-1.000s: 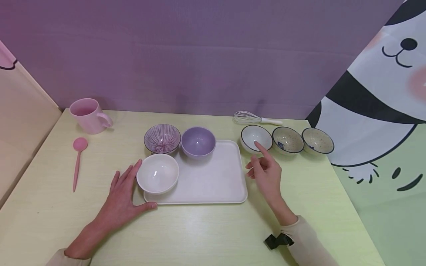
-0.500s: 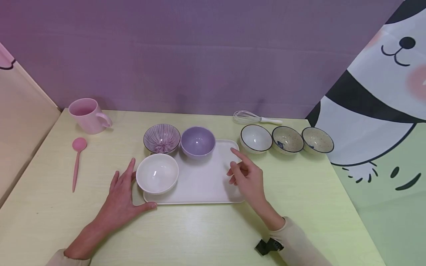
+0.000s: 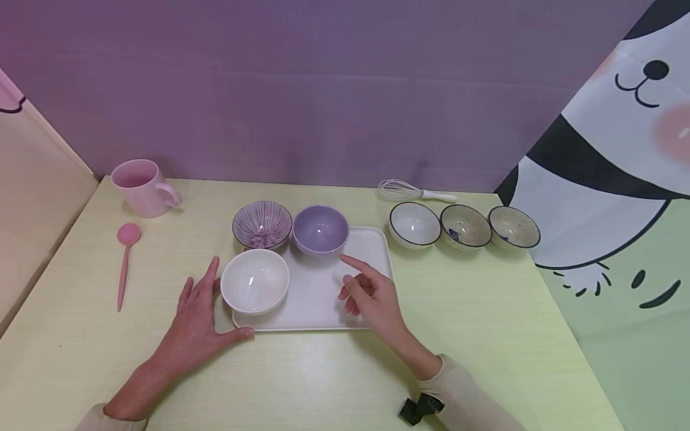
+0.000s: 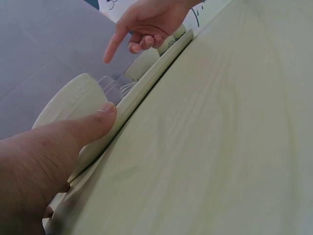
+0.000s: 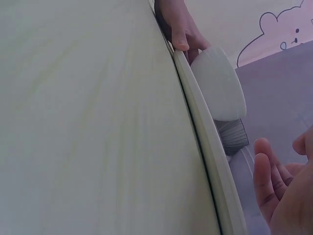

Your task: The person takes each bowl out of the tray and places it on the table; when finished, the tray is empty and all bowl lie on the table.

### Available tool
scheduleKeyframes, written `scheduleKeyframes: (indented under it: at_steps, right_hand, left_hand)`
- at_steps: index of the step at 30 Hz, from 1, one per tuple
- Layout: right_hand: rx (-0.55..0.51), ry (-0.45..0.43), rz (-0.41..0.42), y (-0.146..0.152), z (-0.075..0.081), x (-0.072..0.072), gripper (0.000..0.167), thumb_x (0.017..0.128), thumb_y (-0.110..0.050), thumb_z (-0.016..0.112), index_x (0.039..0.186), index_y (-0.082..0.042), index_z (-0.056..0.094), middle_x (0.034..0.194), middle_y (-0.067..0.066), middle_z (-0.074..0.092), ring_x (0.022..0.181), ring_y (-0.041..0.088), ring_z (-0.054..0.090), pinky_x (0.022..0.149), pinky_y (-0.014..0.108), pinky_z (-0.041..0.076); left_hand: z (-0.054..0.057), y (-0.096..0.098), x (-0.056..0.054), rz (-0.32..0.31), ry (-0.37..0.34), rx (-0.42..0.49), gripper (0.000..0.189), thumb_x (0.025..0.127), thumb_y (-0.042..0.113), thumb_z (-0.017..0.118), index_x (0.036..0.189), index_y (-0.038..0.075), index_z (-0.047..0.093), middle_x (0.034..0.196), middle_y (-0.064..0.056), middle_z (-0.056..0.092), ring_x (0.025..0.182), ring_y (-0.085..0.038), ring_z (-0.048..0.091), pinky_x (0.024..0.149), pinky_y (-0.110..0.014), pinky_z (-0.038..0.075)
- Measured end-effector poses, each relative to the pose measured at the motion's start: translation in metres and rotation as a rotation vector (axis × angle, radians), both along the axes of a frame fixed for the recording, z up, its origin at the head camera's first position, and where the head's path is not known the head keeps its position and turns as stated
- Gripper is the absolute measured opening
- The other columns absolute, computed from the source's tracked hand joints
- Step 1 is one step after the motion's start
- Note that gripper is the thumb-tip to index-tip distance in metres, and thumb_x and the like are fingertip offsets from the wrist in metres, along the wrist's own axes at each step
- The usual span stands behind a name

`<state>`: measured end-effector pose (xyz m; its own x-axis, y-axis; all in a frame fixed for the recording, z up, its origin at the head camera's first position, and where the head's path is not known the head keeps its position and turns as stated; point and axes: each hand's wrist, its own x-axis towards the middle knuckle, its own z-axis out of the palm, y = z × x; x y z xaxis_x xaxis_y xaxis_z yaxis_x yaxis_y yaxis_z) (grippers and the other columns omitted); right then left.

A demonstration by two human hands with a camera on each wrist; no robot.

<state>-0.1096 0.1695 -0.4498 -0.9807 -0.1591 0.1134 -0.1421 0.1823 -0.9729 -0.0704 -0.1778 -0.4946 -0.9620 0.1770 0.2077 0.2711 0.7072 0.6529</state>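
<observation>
My left hand (image 3: 196,326) rests at the left end of a white tray (image 3: 345,311), fingers spread beside a white bowl (image 3: 256,281) and thumb at the tray's front edge. The left wrist view shows that thumb (image 4: 95,125) in front of the bowl's side. My right hand (image 3: 375,302) hovers over the tray's right half and holds nothing; its index finger is extended toward a plain purple bowl (image 3: 320,230), the others loosely bent. A purple-striped bowl (image 3: 262,224) stands left of the purple one, behind the white bowl.
Three dark-rimmed bowls stand in a row at the back right: a white one (image 3: 415,225) and two speckled ones, the nearer a speckled bowl (image 3: 466,226). Behind them lies a whisk (image 3: 412,191). A pink mug (image 3: 144,191) and pink spoon (image 3: 126,257) are at the left.
My right hand has moved left, from in front of the white dark-rimmed bowl to over the tray near the purple bowl. My left hand and the bowls have stayed put.
</observation>
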Motion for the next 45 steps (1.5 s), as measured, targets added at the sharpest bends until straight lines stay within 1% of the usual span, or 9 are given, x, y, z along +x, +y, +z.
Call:
scheduleKeyframes:
  at_steps: [7, 11, 17, 25, 30, 33, 38, 41, 45]
  right_hand:
    - [0.001, -0.018, 0.068, -0.015, -0.005, 0.003, 0.044, 0.108, -0.003, 0.067, 0.152, -0.003, 0.065, 0.083, 0.023, 0.073, 0.058, 0.014, 0.065, 0.054, 0.024, 0.057]
    - [0.022, -0.037, 0.103, -0.025, -0.007, 0.006, 0.046, 0.108, -0.004, 0.066, 0.154, -0.004, 0.064, 0.084, 0.022, 0.074, 0.058, 0.013, 0.065, 0.053, 0.023, 0.057]
    - [0.039, -0.073, 0.16, -0.041, -0.011, 0.008, 0.05, 0.108, -0.006, 0.065, 0.157, -0.007, 0.061, 0.088, 0.022, 0.075, 0.059, 0.017, 0.068, 0.053, 0.022, 0.055]
    - [0.025, -0.083, 0.209, -0.059, -0.014, 0.003, 0.057, 0.11, -0.012, 0.066, 0.165, -0.011, 0.051, 0.095, 0.023, 0.076, 0.06, 0.019, 0.069, 0.052, 0.023, 0.054]
    - [0.026, -0.065, 0.225, -0.07, -0.015, -0.003, 0.06, 0.112, -0.016, 0.064, 0.169, -0.016, 0.044, 0.1, 0.023, 0.075, 0.063, 0.017, 0.069, 0.052, 0.023, 0.053]
    - [0.052, -0.051, 0.243, -0.077, -0.015, -0.005, 0.061, 0.112, -0.02, 0.065, 0.17, -0.019, 0.043, 0.099, 0.021, 0.076, 0.063, 0.018, 0.07, 0.052, 0.025, 0.055]
    - [0.091, -0.051, 0.225, -0.086, -0.014, -0.006, 0.063, 0.111, -0.025, 0.067, 0.17, -0.027, 0.045, 0.09, 0.017, 0.075, 0.06, 0.019, 0.07, 0.049, 0.027, 0.057]
    - [0.092, -0.068, 0.198, -0.089, -0.014, -0.006, 0.063, 0.11, -0.023, 0.068, 0.17, -0.031, 0.047, 0.087, 0.014, 0.074, 0.059, 0.016, 0.069, 0.048, 0.026, 0.055]
    - [0.078, -0.071, 0.174, -0.092, -0.014, -0.005, 0.063, 0.109, -0.016, 0.069, 0.168, -0.031, 0.052, 0.084, 0.011, 0.074, 0.058, 0.014, 0.068, 0.047, 0.024, 0.053]
  left_hand:
    - [-0.001, -0.001, 0.0, -0.003, 0.007, -0.004, 0.152, 0.074, 0.046, 0.103, 0.178, 0.007, 0.0, 0.152, -0.036, 0.059, 0.156, -0.05, 0.038, 0.14, -0.056, 0.001]
    - [-0.001, -0.001, 0.001, -0.002, 0.009, -0.007, 0.152, 0.074, 0.046, 0.103, 0.178, 0.006, 0.0, 0.152, -0.036, 0.059, 0.156, -0.05, 0.038, 0.14, -0.055, 0.001]
    - [-0.001, -0.001, 0.0, -0.001, 0.003, -0.01, 0.153, 0.074, 0.046, 0.104, 0.178, 0.006, -0.001, 0.153, -0.035, 0.059, 0.157, -0.05, 0.038, 0.14, -0.055, 0.001]
    - [0.0, -0.001, -0.002, -0.001, -0.02, -0.021, 0.153, 0.074, 0.045, 0.104, 0.178, 0.006, -0.002, 0.156, -0.036, 0.057, 0.158, -0.049, 0.036, 0.14, -0.054, 0.0]
    - [-0.001, -0.002, -0.001, 0.001, -0.009, -0.029, 0.153, 0.074, 0.045, 0.104, 0.178, 0.006, -0.001, 0.156, -0.036, 0.056, 0.157, -0.05, 0.037, 0.14, -0.055, 0.001]
    - [-0.001, -0.002, -0.001, 0.001, -0.001, -0.03, 0.153, 0.074, 0.045, 0.104, 0.178, 0.006, -0.001, 0.155, -0.036, 0.056, 0.157, -0.051, 0.038, 0.14, -0.055, 0.001]
    - [-0.002, -0.002, -0.002, -0.002, -0.004, -0.026, 0.153, 0.074, 0.044, 0.104, 0.178, 0.006, -0.001, 0.156, -0.035, 0.056, 0.158, -0.051, 0.037, 0.14, -0.055, 0.001]
    - [-0.002, -0.001, -0.002, -0.002, -0.01, -0.027, 0.153, 0.074, 0.044, 0.104, 0.178, 0.006, -0.001, 0.157, -0.035, 0.056, 0.158, -0.051, 0.037, 0.14, -0.056, 0.001]
    - [-0.002, -0.002, -0.001, -0.001, -0.017, -0.031, 0.153, 0.074, 0.045, 0.104, 0.178, 0.006, -0.002, 0.157, -0.035, 0.055, 0.158, -0.051, 0.037, 0.14, -0.056, 0.001]
